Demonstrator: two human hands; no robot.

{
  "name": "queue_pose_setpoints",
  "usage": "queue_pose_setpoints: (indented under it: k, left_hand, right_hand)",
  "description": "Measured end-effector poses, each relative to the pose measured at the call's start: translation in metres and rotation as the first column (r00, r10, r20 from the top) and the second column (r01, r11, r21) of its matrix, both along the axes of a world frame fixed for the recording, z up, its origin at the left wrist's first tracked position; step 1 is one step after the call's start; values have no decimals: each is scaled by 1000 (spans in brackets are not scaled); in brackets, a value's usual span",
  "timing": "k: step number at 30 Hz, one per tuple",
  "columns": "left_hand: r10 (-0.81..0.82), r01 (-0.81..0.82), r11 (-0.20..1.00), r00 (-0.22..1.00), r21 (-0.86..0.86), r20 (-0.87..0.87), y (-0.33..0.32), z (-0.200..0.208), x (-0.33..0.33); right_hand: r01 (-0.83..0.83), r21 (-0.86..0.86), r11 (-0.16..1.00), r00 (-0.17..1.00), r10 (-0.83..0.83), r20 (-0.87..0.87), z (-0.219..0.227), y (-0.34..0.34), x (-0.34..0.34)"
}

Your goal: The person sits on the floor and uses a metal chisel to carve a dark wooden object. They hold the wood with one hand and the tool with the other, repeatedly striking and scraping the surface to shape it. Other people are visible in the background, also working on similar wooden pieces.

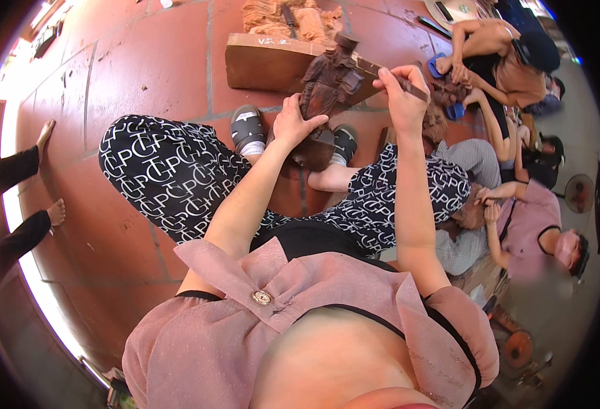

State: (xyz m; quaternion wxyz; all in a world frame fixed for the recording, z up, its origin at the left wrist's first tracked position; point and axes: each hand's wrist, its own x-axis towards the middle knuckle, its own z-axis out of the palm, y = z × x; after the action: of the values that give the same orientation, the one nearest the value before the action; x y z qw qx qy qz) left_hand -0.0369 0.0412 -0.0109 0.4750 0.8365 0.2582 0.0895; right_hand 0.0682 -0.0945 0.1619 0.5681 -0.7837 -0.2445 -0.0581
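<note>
A dark brown carved wooden figurine [328, 83] with a flat-topped hat stands tilted between my feet, on a rough base [313, 151]. My left hand [296, 124] grips its lower left side, thumb across the front. To the right of the figurine, my right hand [406, 97] is closed round a slim tool [414, 88] with a brown handle. Its thin end points left toward the figurine's upper part; whether it touches the wood, I cannot tell. The fingers partly hide the tool, so its exact kind is unclear.
Behind the figurine sits a brown wooden block [259, 65], with a pale orange carving [313, 24] beyond it. At right, a crouching person [511, 65] handles another dark carving [450, 92]; a person in pink [528, 225] sits nearer. Someone's bare foot [46, 136] rests at left.
</note>
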Motion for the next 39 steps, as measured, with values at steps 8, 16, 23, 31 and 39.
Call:
queue_pose_setpoints:
  k: [8, 16, 23, 31, 39]
  left_hand:
    - [-33, 39, 998, 989, -40, 146, 15, -23, 8]
    - [-8, 7, 999, 999, 41, 38, 22, -47, -7]
    - [-205, 205, 945, 978, -254, 28, -54, 34, -29]
    - [70, 29, 150, 997, -988, 40, -86, 56, -15]
    - [260, -183, 255, 959, -949, -115, -34, 43, -21]
  right_hand:
    - [77, 385, 920, 886, 113, -449, -41, -78, -26]
    - [163, 436, 885, 846, 101, -523, -71, -102, -24]
    - [163, 357, 920, 863, 42, -503, -98, -86, -34]
    - [-18, -52, 998, 1000, 17, -26, -110, -48, -68]
    - [-215, 21, 976, 897, 206, -392, -112, -51, -68]
